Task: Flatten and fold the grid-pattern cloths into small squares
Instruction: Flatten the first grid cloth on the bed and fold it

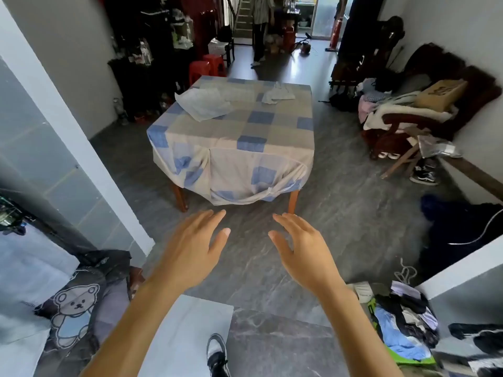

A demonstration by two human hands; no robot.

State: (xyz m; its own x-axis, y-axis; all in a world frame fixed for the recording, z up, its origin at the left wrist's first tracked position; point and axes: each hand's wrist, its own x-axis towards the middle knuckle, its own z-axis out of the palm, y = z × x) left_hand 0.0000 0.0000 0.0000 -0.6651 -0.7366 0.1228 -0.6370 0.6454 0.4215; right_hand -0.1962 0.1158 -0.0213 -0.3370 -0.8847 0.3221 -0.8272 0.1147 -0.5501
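Observation:
Two pale grid-pattern cloths lie crumpled on a table [283,137] draped in a blue-and-beige checked cover. The larger cloth [204,103] rests at the table's far left. The smaller cloth [277,94] sits at the far right. My left hand [192,247] and my right hand [302,250] are held out in front of me above the floor, well short of the table. Both hands are empty, palms down, with fingers spread apart.
Another person [261,28] stands beyond the table near a staircase. Red stools [208,68] stand behind the table's left corner. A chair piled with clothes [402,110] is at the right wall. A clothes heap [405,325] lies at lower right, bear-print fabric [76,308] at lower left.

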